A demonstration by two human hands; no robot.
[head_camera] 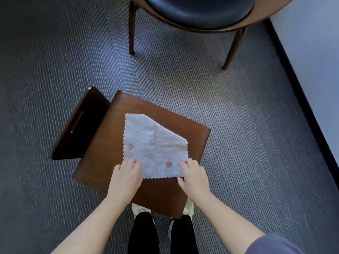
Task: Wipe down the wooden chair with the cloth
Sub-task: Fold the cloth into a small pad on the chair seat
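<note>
A dark wooden chair stands on the carpet just in front of me, its backrest at the left. A pale dotted cloth with zigzag edges and small orange prints lies spread on the seat. My left hand rests on the cloth's near left corner, with the fingers laid over the fabric. My right hand rests on the near right corner, fingers on top and thumb at the edge. Whether either hand pinches the cloth cannot be made out.
A second wooden chair with a black padded seat stands farther ahead. A white wall with a dark skirting runs along the right. Grey ribbed carpet covers the floor. My shoes and dark trousers show under the seat's near edge.
</note>
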